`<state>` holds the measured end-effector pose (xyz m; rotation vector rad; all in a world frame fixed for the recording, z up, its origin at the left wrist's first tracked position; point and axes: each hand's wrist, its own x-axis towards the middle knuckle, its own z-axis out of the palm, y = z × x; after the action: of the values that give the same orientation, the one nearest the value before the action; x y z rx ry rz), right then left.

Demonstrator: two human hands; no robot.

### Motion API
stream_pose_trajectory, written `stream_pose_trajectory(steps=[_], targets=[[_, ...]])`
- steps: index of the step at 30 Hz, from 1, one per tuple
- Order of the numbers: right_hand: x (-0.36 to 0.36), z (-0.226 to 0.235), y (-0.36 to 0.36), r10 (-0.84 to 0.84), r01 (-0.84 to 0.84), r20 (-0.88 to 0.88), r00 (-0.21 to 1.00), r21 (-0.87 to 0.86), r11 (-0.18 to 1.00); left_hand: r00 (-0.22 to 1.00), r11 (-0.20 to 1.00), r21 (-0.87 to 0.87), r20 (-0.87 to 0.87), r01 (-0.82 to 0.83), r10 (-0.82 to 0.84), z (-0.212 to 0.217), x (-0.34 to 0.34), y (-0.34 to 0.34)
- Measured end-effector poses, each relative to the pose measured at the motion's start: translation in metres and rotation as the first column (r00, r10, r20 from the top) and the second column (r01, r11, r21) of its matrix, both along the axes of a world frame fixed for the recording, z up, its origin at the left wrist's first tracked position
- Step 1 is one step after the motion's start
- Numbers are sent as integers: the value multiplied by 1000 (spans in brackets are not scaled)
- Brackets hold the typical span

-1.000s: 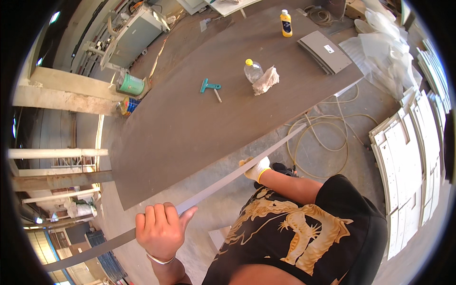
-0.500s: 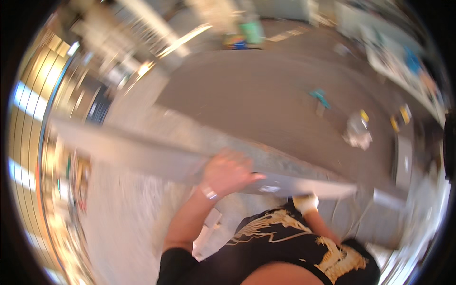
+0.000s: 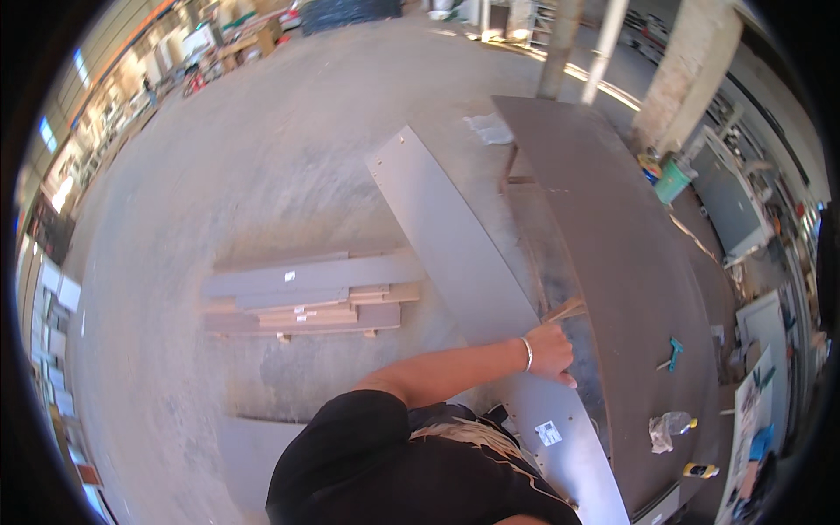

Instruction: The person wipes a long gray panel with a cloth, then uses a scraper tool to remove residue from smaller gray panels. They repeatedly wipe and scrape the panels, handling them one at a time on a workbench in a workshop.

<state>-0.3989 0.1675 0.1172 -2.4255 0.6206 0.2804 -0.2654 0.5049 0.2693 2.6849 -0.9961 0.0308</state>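
My left hand (image 3: 553,351), with a thin bracelet at the wrist, grips the right edge of a long grey panel (image 3: 455,254). The panel runs from the lower right, beside my body, up and to the left over the concrete floor, alongside the left edge of a big dark brown work table (image 3: 630,262). It carries a small white label near its lower end. A short wooden piece (image 3: 567,310) pokes out at the table's edge just above my hand. My right hand is out of sight.
A stack of grey and wooden boards (image 3: 306,297) lies on the floor to the left. Another grey sheet (image 3: 249,455) lies at the lower left. On the table are a teal tool (image 3: 672,353), a plastic bottle with a cloth (image 3: 669,429) and a yellow bottle (image 3: 700,471). A green bucket (image 3: 672,179) and a pillar (image 3: 560,44) stand beyond.
My view has swung round, so the table now lies at the right. The grey panel came off the table edge and now extends over the floor. My gloved right hand has gone from sight.
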Motion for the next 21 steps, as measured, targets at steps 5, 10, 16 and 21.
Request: stream_pose_trajectory(steps=[5, 10, 16, 21], targets=[[-11, 8, 38, -85, 79, 31, 996, 169, 983, 958, 979, -80, -236, -188, 164, -38, -58, 74], [-8, 13, 64, -114, 112, -13, 993, 314, 943, 875, 919, -91, -354, -384, 330, -80, -78, 147], [17, 9, 99, -194, 218, -102, 976, 555, 803, 700, 796, -35, -501, -604, 509, -127, -100, 258], [64, -7, 138, -314, 325, -177, 933, 788, 523, 587, 704, 36, -521, -710, 619, -149, -112, 308]])
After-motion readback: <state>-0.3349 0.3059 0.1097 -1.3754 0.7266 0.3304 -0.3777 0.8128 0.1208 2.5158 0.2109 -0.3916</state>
